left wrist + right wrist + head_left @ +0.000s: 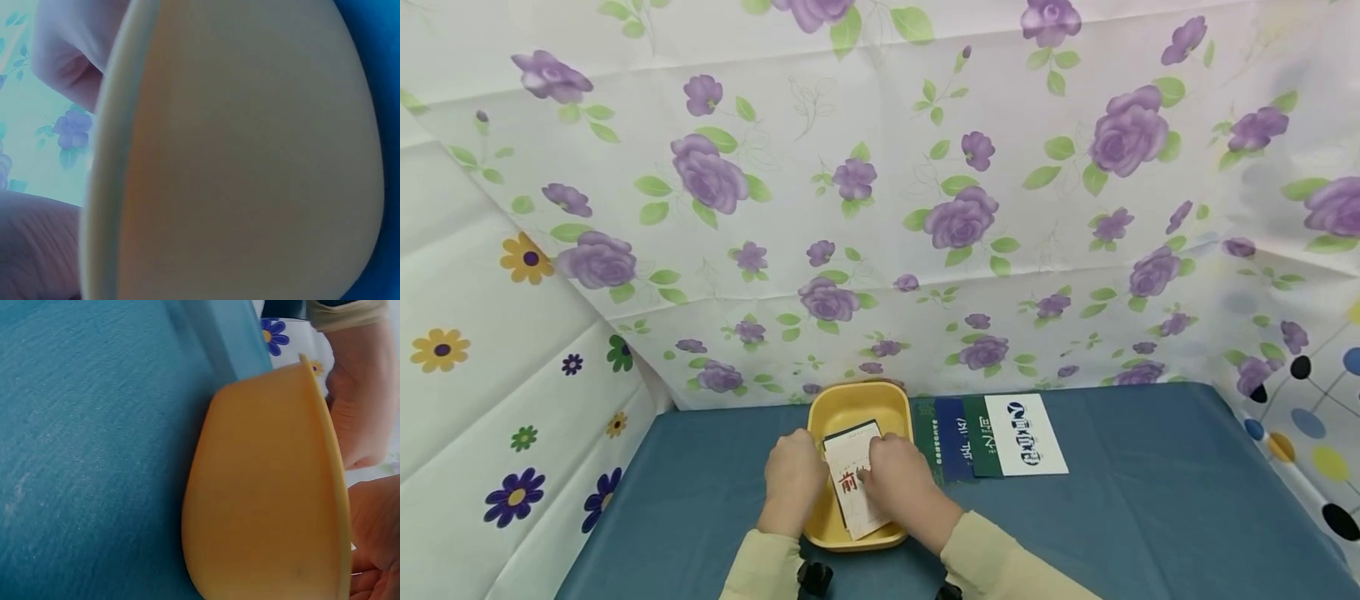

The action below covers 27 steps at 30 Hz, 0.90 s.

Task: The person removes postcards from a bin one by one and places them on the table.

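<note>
In the yellow plastic basin [859,398] lies a slanted stack: a white booklet [867,521] with red characters, over a dark-covered one [838,435] that shows along its top and left edges. My left hand [795,482] is at the stack's left edge with its fingers curled; its fingertips are hidden. On the right side my right hand [904,482] grips the white booklet, its thumb lying over the cover. Both wrist views show mainly the basin's outer wall [250,150], which hides the booklets and parts of both hands.
Right of the basin, an overlapping row of booklets lies on the blue cloth-covered table [1120,517]: a dark green one [927,421], a blue one [953,433], a green one [983,454] and a white one [1045,417]. A flowered sheet [880,250] hangs behind.
</note>
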Each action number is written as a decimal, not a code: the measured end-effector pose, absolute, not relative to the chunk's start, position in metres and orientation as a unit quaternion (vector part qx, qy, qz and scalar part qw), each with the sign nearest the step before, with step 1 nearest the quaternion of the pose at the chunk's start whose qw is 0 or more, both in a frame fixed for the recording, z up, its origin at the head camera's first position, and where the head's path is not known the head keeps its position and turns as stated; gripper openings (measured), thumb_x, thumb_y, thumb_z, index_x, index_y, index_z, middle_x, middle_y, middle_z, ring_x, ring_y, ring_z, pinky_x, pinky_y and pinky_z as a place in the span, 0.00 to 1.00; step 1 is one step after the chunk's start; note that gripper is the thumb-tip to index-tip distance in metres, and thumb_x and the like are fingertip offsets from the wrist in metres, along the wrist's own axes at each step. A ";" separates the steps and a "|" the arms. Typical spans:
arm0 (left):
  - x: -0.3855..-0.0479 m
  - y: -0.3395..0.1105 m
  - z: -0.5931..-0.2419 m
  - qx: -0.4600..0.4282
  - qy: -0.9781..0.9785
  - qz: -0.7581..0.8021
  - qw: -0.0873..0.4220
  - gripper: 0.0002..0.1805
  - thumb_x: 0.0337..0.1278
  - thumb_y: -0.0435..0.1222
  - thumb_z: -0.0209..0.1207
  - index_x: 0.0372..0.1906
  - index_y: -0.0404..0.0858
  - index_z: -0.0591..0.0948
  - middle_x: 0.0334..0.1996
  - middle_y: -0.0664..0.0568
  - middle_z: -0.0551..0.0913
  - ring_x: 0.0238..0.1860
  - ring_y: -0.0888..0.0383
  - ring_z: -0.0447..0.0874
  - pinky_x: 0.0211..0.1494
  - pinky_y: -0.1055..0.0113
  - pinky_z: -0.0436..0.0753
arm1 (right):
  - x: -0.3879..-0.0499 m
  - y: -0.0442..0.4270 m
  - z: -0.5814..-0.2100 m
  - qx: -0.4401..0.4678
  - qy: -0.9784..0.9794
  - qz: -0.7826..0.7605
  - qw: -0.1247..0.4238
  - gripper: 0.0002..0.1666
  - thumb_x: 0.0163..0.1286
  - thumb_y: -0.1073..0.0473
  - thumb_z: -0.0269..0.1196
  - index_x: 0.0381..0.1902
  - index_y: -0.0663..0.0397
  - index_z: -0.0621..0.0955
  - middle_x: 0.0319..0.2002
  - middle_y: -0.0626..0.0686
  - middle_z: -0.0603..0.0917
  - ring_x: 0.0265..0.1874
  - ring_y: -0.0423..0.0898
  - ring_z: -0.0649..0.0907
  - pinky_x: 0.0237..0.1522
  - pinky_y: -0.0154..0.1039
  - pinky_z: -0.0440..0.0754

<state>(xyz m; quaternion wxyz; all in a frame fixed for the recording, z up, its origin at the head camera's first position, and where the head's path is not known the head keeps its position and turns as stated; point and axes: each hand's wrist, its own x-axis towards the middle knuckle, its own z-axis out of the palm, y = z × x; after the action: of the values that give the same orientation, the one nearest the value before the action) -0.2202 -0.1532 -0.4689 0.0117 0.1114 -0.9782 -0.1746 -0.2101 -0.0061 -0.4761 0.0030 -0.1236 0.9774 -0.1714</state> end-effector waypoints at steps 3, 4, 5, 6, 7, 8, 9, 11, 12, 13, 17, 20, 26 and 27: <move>-0.220 -0.155 -0.468 0.113 -0.977 -0.182 0.009 0.04 0.52 0.29 0.60 0.32 0.30 0.80 0.20 0.45 0.80 0.16 0.55 0.78 0.13 0.68 0.71 | -0.210 -0.011 -0.482 -0.123 0.979 -0.161 0.017 0.23 0.58 0.44 0.65 0.36 0.59 0.81 0.27 0.51 0.77 0.24 0.42 0.76 0.27 0.39 0.78; -0.221 -0.155 -0.468 0.113 -0.976 -0.186 0.009 0.04 0.51 0.29 0.60 0.30 0.31 0.80 0.19 0.45 0.79 0.16 0.55 0.78 0.13 0.68 0.71 | -0.210 -0.012 -0.483 -0.123 0.979 -0.158 0.021 0.23 0.57 0.42 0.65 0.35 0.58 0.81 0.26 0.51 0.77 0.24 0.42 0.76 0.27 0.39 0.78; -0.221 -0.156 -0.468 0.114 -0.975 -0.189 0.009 0.03 0.51 0.29 0.60 0.28 0.31 0.79 0.18 0.46 0.78 0.16 0.56 0.78 0.13 0.69 0.70 | -0.210 -0.013 -0.485 -0.124 0.980 -0.152 0.025 0.24 0.57 0.41 0.65 0.33 0.58 0.80 0.25 0.51 0.77 0.24 0.43 0.76 0.27 0.39 0.77; -0.221 -0.156 -0.468 0.115 -0.975 -0.191 0.011 0.03 0.51 0.29 0.60 0.26 0.32 0.79 0.17 0.47 0.77 0.15 0.56 0.77 0.13 0.69 0.70 | -0.210 -0.014 -0.486 -0.124 0.981 -0.145 0.029 0.26 0.57 0.39 0.65 0.32 0.58 0.80 0.24 0.51 0.77 0.23 0.43 0.76 0.26 0.39 0.77; -0.222 -0.157 -0.469 0.116 -0.974 -0.194 0.010 0.03 0.50 0.29 0.59 0.25 0.32 0.78 0.16 0.47 0.76 0.15 0.56 0.77 0.12 0.69 0.69 | -0.210 -0.015 -0.488 -0.124 0.982 -0.140 0.033 0.27 0.57 0.37 0.64 0.31 0.58 0.80 0.23 0.51 0.76 0.23 0.44 0.76 0.25 0.39 0.77; -0.222 -0.157 -0.469 0.116 -0.973 -0.198 0.009 0.03 0.50 0.28 0.59 0.25 0.32 0.78 0.16 0.47 0.76 0.15 0.56 0.77 0.12 0.69 0.69 | -0.210 -0.016 -0.489 -0.123 0.983 -0.134 0.036 0.28 0.57 0.36 0.63 0.29 0.58 0.79 0.22 0.51 0.76 0.22 0.44 0.76 0.25 0.39 0.76; -0.222 -0.157 -0.469 0.117 -0.972 -0.203 0.007 0.03 0.50 0.28 0.59 0.25 0.32 0.78 0.16 0.47 0.75 0.15 0.56 0.76 0.12 0.69 0.68 | -0.210 -0.017 -0.490 -0.122 0.984 -0.127 0.037 0.30 0.57 0.34 0.62 0.29 0.58 0.79 0.22 0.51 0.76 0.22 0.44 0.76 0.25 0.39 0.76; -0.222 -0.157 -0.469 0.119 -0.970 -0.212 0.004 0.03 0.50 0.27 0.58 0.26 0.31 0.77 0.15 0.47 0.75 0.14 0.57 0.75 0.12 0.70 0.68 | -0.210 -0.018 -0.491 -0.120 0.985 -0.121 0.037 0.31 0.56 0.32 0.61 0.26 0.57 0.78 0.20 0.50 0.75 0.20 0.44 0.75 0.23 0.38 0.75; -0.222 -0.157 -0.469 0.120 -0.969 -0.217 0.003 0.03 0.50 0.27 0.58 0.26 0.31 0.77 0.15 0.47 0.75 0.14 0.57 0.75 0.12 0.70 0.67 | -0.209 -0.019 -0.492 -0.118 0.985 -0.121 0.038 0.31 0.55 0.31 0.61 0.25 0.56 0.77 0.19 0.50 0.74 0.19 0.43 0.74 0.22 0.38 0.74; -0.223 -0.157 -0.469 0.121 -0.968 -0.221 0.002 0.02 0.50 0.27 0.58 0.26 0.31 0.77 0.15 0.47 0.74 0.14 0.57 0.75 0.13 0.70 0.67 | -0.209 -0.019 -0.492 -0.114 0.985 -0.123 0.040 0.31 0.55 0.30 0.61 0.23 0.55 0.76 0.18 0.49 0.73 0.18 0.43 0.73 0.22 0.37 0.73; -0.224 -0.157 -0.471 0.123 -0.965 -0.232 0.000 0.02 0.50 0.27 0.58 0.26 0.31 0.76 0.15 0.47 0.74 0.15 0.57 0.75 0.13 0.71 0.67 | -0.208 -0.020 -0.491 -0.103 0.985 -0.128 0.048 0.32 0.50 0.28 0.63 0.17 0.50 0.73 0.17 0.47 0.70 0.16 0.42 0.71 0.19 0.36 0.70; -0.224 -0.157 -0.471 0.125 -0.963 -0.239 -0.004 0.02 0.50 0.26 0.57 0.26 0.31 0.76 0.15 0.47 0.74 0.14 0.56 0.75 0.12 0.70 0.67 | -0.207 -0.021 -0.490 -0.103 0.987 -0.114 0.048 0.34 0.46 0.26 0.64 0.18 0.52 0.75 0.17 0.47 0.71 0.16 0.42 0.72 0.19 0.36 0.71; -0.224 -0.157 -0.471 0.134 -0.958 -0.254 -0.013 0.01 0.51 0.25 0.56 0.29 0.30 0.78 0.16 0.46 0.75 0.15 0.56 0.76 0.12 0.71 0.67 | -0.208 -0.021 -0.495 -0.112 0.989 -0.087 0.036 0.36 0.41 0.26 0.67 0.24 0.55 0.80 0.18 0.47 0.72 0.18 0.42 0.72 0.21 0.36 0.73; -0.224 -0.157 -0.471 0.136 -0.956 -0.258 -0.016 0.02 0.51 0.25 0.56 0.29 0.29 0.78 0.17 0.46 0.75 0.15 0.56 0.76 0.12 0.71 0.68 | -0.208 -0.021 -0.496 -0.111 0.989 -0.088 0.038 0.36 0.41 0.26 0.67 0.25 0.55 0.80 0.17 0.46 0.72 0.18 0.42 0.72 0.21 0.36 0.73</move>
<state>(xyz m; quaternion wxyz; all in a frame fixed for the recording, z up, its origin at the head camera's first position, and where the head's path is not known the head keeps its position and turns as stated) -0.2235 -0.1573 -0.4707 -0.0157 0.1357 -0.9565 -0.2579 -0.2085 -0.0214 -0.4964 0.0380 -0.1112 0.9892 -0.0880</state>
